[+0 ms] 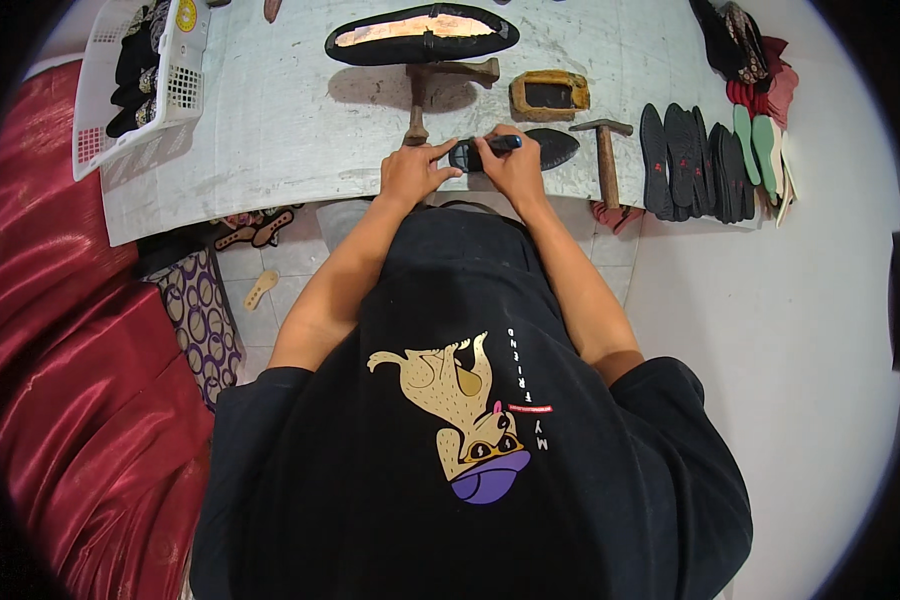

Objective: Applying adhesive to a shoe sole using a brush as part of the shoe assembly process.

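Observation:
A black shoe sole (558, 147) lies crosswise near the table's front edge, partly hidden by my hands. At its left end, the thumb and forefinger of my left hand (411, 178) stretch out and hold it down. My right hand (516, 172) rests over the middle of the sole, its fingers closed on a dark marker (507, 143) with a blue end. The marker's tip is hard to make out. Just beyond my left hand an iron cobbler's anvil (418, 100) lies on the table. Behind that sits a black shoe (335, 48) with a tan face showing.
A hammer (607, 165) and a yellowish rectangular container (519, 97) lie to the right. Several black soles (656, 160) and green insoles (765, 150) line the table's right edge. The white basket (90, 125) at left holds black shoes. Red cloth (60, 380) hangs further left.

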`<state>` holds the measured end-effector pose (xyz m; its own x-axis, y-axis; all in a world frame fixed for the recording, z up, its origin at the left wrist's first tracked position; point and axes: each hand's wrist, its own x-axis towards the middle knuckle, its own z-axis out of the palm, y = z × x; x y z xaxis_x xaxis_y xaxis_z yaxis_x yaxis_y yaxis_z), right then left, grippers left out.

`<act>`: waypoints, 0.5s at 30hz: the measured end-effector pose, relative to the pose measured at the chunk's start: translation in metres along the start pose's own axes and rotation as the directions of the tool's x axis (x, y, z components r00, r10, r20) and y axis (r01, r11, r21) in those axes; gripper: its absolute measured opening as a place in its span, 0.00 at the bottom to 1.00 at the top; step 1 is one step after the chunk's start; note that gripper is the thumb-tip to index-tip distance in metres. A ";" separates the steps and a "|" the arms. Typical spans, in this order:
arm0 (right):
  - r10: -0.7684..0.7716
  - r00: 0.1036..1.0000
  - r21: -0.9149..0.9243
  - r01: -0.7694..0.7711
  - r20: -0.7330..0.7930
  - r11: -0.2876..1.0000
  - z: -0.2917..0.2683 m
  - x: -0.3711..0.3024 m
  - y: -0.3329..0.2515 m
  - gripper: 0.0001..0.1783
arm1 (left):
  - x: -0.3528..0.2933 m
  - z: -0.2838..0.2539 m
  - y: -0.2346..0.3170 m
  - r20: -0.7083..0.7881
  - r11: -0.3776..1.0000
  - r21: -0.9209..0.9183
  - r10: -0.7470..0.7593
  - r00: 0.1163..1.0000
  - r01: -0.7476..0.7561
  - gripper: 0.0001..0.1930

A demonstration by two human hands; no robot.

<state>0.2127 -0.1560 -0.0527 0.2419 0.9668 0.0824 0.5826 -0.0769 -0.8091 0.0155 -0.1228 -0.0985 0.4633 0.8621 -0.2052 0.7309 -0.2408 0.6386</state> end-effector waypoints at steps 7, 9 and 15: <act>0.092 0.987 -0.117 -0.076 0.133 0.990 -0.012 -0.019 0.005 0.11 | 0.000 -0.002 0.000 -0.017 0.999 0.033 -0.002 1.000 0.002 0.32; 0.103 0.991 -0.087 -0.096 0.081 0.992 -0.010 -0.014 0.003 0.12 | -0.001 -0.002 0.001 0.003 1.000 -0.003 -0.011 1.000 0.011 0.32; 0.018 0.999 -0.009 -0.018 0.033 1.000 0.003 0.002 -0.006 0.11 | 0.002 -0.002 0.000 0.004 1.000 0.024 -0.010 1.000 0.010 0.32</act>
<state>0.2071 -0.1525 -0.0491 0.2270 0.9727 0.0482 0.5850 -0.0966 -0.8052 0.0152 -0.1205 -0.0980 0.4577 0.8627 -0.2149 0.7475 -0.2426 0.6183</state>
